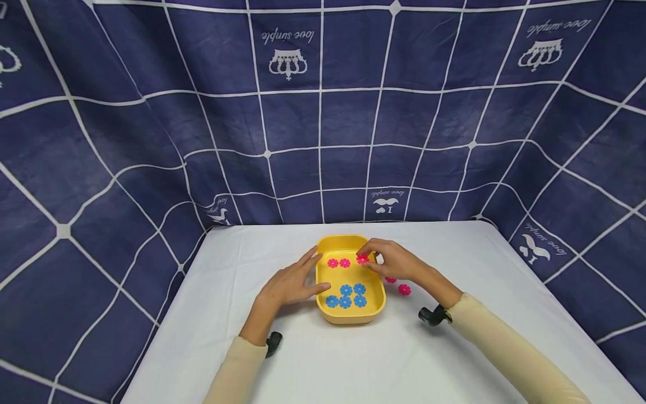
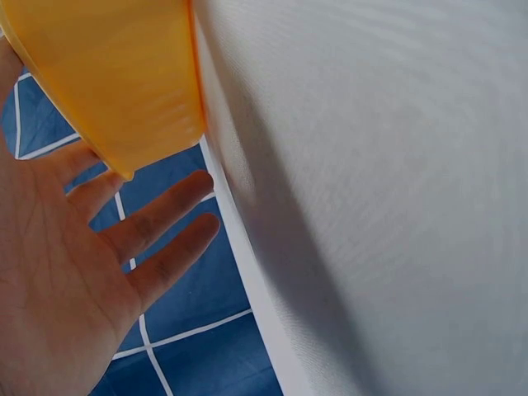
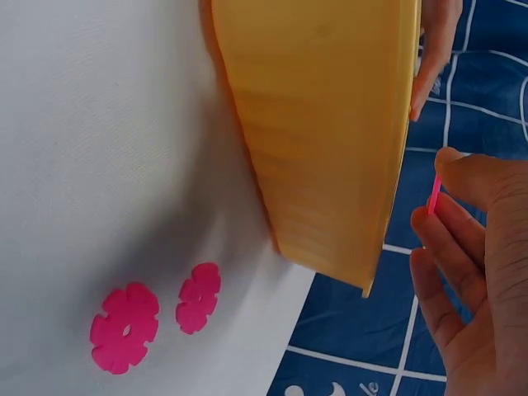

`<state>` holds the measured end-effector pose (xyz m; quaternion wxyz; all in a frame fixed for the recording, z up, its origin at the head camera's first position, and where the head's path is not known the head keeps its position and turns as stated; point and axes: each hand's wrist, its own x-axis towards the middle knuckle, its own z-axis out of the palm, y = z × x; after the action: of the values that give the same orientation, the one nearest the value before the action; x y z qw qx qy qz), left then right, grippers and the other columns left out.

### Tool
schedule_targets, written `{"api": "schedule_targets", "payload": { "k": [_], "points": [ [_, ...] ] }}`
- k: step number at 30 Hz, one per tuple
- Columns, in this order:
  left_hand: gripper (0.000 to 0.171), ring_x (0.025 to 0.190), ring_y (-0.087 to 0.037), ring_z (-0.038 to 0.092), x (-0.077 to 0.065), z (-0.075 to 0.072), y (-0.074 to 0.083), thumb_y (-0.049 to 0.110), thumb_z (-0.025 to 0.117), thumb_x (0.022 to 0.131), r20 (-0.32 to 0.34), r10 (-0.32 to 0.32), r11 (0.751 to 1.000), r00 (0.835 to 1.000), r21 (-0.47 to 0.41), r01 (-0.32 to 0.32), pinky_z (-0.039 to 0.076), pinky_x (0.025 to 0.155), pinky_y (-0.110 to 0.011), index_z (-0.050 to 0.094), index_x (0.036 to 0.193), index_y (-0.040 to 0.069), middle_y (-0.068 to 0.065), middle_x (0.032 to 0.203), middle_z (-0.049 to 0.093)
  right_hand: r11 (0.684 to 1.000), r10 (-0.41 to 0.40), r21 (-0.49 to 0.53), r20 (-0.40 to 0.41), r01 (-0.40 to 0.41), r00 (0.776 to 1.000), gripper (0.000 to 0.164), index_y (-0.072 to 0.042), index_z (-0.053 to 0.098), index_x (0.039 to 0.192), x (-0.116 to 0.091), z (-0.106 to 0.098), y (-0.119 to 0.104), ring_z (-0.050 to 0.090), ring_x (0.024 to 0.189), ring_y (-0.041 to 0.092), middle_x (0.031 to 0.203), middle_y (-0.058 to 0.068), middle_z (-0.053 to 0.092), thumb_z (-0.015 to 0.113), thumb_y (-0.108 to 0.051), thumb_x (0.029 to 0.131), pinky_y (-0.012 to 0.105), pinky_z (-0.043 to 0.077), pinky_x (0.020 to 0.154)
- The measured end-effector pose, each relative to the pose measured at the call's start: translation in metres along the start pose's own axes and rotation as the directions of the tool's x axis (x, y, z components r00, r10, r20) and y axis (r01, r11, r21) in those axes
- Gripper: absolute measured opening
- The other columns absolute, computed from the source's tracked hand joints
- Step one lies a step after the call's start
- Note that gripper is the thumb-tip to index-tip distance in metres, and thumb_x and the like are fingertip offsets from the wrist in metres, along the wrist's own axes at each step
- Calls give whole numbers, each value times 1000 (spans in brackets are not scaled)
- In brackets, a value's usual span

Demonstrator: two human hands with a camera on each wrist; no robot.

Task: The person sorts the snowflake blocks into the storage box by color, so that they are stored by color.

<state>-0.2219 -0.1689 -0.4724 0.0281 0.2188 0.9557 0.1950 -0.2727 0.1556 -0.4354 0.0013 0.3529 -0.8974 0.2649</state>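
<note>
A yellow plastic tray (image 1: pixel 353 321) stands on the white table. Inside it, two pink flower-shaped discs (image 1: pixel 332 263) lie toward the far end, and several blue flower-shaped discs (image 1: pixel 345 302) lie at the near end. Between thumb and fingertips my right hand (image 1: pixel 396 262) pinches another pink flower-shaped disc (image 3: pixel 435 193), over the tray's far right part. On the table to the right of the tray are two more pink discs (image 3: pixel 124 328). My left hand (image 1: pixel 289 284) rests at the tray's left rim, its fingers spread and fairly straight.
White cloth (image 1: pixel 313 365) covers the table. A dark blue curtain with white grid lines (image 1: pixel 353 118) hangs behind and on both sides. Each wrist wears a black camera mount (image 1: pixel 433 316).
</note>
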Motion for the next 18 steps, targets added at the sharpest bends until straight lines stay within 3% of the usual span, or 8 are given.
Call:
{"api": "schedule_targets", "payload": {
  "k": [4, 13, 18],
  "points": [
    [98, 151, -29, 50, 0, -1, 0, 82, 53, 95, 2, -10, 1000, 1000, -2, 10, 52, 111, -60, 33, 171, 25, 12, 181, 11, 1000, -21, 9, 2, 21, 1000, 32, -15, 77, 125, 4, 0, 0, 70, 102, 24, 116, -3, 76, 85, -13, 94, 39, 65, 84],
    [93, 148, -30, 53, 2, -1, 1, 77, 57, 97, 8, -22, 1000, 1000, -11, 22, 52, 111, -59, 34, 171, 27, 14, 181, 10, 999, -36, -5, 12, 36, 999, 34, -14, 77, 127, 13, 0, 2, 68, 92, 24, 115, -2, 76, 85, -17, 95, 23, 60, 77],
    [95, 149, -30, 52, 1, -1, 1, 81, 54, 96, 4, -10, 1000, 1000, -16, 10, 52, 111, -60, 34, 171, 26, 13, 181, 11, 1000, -16, -1, 27, 17, 1000, 34, -12, 76, 127, 18, 5, 8, 69, 94, 29, 115, 1, 75, 85, -13, 94, 31, 64, 82]
  ]
}}
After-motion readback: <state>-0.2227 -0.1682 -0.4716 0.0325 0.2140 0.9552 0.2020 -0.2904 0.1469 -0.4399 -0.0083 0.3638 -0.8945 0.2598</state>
